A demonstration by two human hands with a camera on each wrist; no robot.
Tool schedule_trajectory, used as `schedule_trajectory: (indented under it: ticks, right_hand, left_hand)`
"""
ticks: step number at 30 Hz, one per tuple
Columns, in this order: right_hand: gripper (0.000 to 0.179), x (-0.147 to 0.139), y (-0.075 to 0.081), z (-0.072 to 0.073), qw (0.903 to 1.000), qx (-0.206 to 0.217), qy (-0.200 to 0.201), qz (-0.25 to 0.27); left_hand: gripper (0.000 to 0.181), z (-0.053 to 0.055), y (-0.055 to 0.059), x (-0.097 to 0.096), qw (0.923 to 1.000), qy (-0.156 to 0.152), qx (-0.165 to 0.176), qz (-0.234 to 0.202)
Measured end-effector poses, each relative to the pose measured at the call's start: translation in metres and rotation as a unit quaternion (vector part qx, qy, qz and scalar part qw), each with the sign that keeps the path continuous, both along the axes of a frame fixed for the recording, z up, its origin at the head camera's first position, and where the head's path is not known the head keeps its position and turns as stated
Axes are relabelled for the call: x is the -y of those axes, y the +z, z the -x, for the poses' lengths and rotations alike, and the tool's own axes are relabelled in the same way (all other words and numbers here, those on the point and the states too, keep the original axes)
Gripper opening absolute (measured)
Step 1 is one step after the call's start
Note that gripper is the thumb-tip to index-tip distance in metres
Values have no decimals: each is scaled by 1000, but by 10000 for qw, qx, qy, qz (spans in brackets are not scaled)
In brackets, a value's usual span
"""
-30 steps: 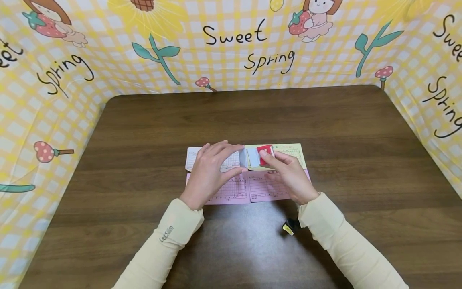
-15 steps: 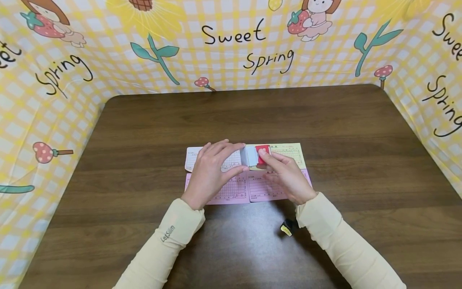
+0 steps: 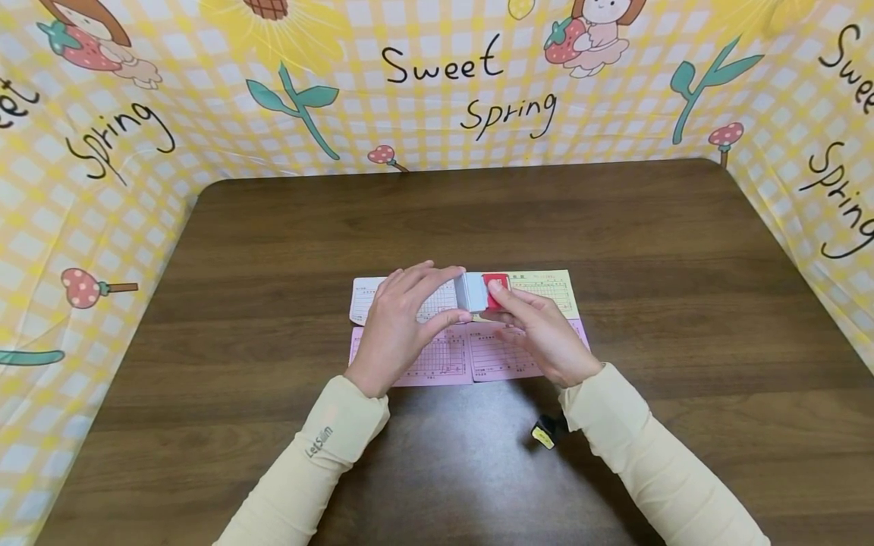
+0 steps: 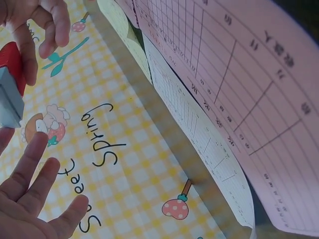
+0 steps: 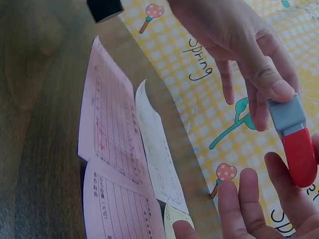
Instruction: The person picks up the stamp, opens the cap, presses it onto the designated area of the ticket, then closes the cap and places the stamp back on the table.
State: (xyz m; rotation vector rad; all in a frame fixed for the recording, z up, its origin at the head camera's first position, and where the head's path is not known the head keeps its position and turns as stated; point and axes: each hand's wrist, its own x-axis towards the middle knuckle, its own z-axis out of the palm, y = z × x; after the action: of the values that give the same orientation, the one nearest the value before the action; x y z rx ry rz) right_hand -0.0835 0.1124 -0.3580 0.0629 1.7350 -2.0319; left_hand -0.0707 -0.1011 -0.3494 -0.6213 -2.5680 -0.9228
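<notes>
A small block with a red body and a grey-blue end (image 3: pixel 476 293) is held between both hands, over the paper slips. My left hand (image 3: pixel 408 309) pinches the grey-blue end between thumb and fingertips. My right hand (image 3: pixel 546 327) grips the red body (image 5: pixel 300 158), thumb on top. In the right wrist view the two parts sit end to end, with a narrow paler band between them. Below lie a white slip (image 3: pixel 364 296), a yellow slip (image 3: pixel 560 292) and two pink slips (image 3: pixel 437 371), all printed with tables.
Near the right sleeve a small black thing with a yellow face (image 3: pixel 543 434) lies on the dark wooden table (image 3: pixel 273 227). A yellow-checked cloth (image 3: pixel 437 129) with printed figures hangs along the back and both sides.
The red part has moved left toward the grey-blue end, narrowing the pale stretch between them. My right hand has shifted slightly left with it; my left hand has hardly moved.
</notes>
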Motion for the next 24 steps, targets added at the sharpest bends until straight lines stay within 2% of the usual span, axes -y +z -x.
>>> schedule_trajectory:
  ticks: [8, 12, 18, 24]
  right_hand:
    - [51, -1, 2, -1, 9993, 103, 210, 308]
    - [46, -2, 4, -3, 9973, 245, 398, 568]
    - [27, -3, 7, -3, 9929, 284, 642, 965]
    - [23, -5, 9, -3, 9886, 353, 839, 1198]
  left_hand:
    - [57, -1, -2, -1, 9985, -62, 0, -547]
    - [58, -1, -3, 0, 9964, -110, 20, -843]
    - [63, -1, -5, 0, 9893, -246, 63, -1439]
    - [62, -1, -5, -1, 9832, -456, 84, -1763]
